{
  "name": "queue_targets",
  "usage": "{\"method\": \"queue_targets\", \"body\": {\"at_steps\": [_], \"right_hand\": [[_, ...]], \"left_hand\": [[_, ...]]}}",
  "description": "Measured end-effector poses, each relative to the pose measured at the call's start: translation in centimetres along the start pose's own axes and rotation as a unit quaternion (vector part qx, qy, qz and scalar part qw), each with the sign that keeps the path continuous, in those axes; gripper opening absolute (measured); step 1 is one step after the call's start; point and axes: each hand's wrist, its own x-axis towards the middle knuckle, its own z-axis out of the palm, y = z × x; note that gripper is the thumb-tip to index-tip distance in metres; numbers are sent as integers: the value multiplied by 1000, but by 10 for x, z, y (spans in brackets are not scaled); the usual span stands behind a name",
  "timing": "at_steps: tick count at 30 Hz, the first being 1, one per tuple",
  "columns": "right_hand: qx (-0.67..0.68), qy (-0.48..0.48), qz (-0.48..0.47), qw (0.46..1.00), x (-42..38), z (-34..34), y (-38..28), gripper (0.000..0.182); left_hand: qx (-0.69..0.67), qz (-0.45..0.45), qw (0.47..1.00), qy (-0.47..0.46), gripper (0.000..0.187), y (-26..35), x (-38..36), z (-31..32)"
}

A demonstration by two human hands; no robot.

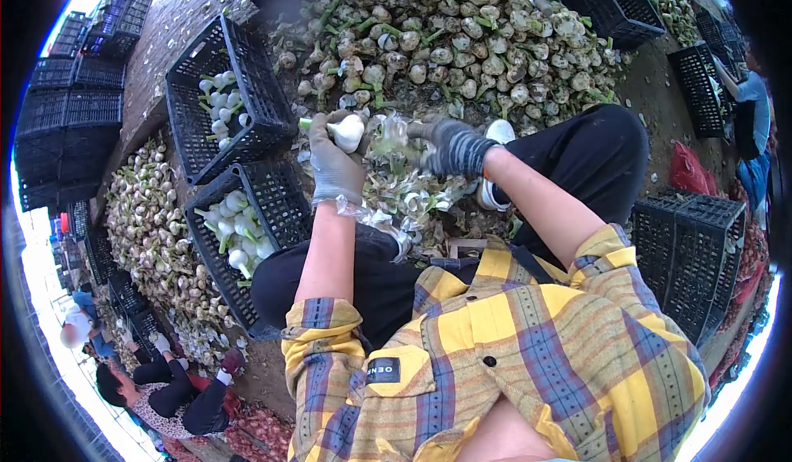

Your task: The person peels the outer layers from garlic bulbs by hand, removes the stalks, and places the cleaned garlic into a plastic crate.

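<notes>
My left hand [337, 158], in a pale grey glove, is closed around a white peeled garlic bulb [347, 134] whose short green stem points left. To its right is my right hand [455, 145], in a dark striped glove, blurred at the fingers. Some pale, smeared material shows at those fingertips, too unclear to name. Between and below the hands lie loose garlic skins [412, 198] on the ground. A large heap of unpeeled garlic [462, 41] rises just beyond both hands.
Black crates [183, 124] [216, 252] with peeled bulbs stand at the left. Stacked crates [689, 256] are at the right, more [70, 124] far left. Another garlic heap [157, 231] lies behind the left crates. People [169, 392] [751, 111] sit or bend at both sides.
</notes>
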Motion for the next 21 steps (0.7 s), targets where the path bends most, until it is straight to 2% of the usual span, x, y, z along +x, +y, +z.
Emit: {"method": "queue_targets", "body": {"at_steps": [1, 2, 4, 5, 6, 7, 8, 10, 13, 14, 15, 17, 19, 21], "right_hand": [[-105, -63, 0, 992, -5, 2, -1, 52], [-30, -49, 13, 998, 0, 5, 0, 52], [123, -20, 40, 991, 18, 7, -11, 52], [241, -67, 129, 960, 19, 3, -17, 50], [353, -112, 214, 904, 22, -12, -33, 49], [457, -152, 293, 826, 24, -21, -43, 48], [520, -165, 296, 785, 25, -18, -43, 44], [541, -176, 280, 773, 23, -19, -46, 39], [597, -171, 252, 742, 21, -13, -41, 32], [615, -165, 252, 729, 19, -11, -38, 31], [633, -158, 253, 715, 18, -12, -39, 29], [601, -152, 247, 744, 15, -18, -39, 24], [556, -142, 243, 782, 15, -21, -42, 22], [463, -124, 215, 851, 18, -18, -39, 23]], "left_hand": [[15, 12, 1000, 7, 36, -2, 1, -2], [101, 50, 993, 17, 51, -5, 2, -3], [173, 100, 980, 0, 57, -7, 1, 0], [210, 123, 970, -11, 61, -9, 0, 2], [246, 135, 960, -18, 63, -7, -8, 7], [258, 137, 955, -48, 63, -8, -10, 7], [269, 139, 950, -78, 63, -9, -10, 7], [275, 147, 942, -123, 58, -13, -9, 5], [248, 135, 951, -123, 54, -11, -12, 8], [299, 146, 936, -112, 64, -14, -9, 5], [310, 148, 932, -116, 64, -13, -11, 5], [331, 153, 923, -125, 63, -12, -14, 8], [274, 133, 944, -124, 56, -12, -14, 8], [237, 132, 955, -120, 51, -14, -13, 8]]}}
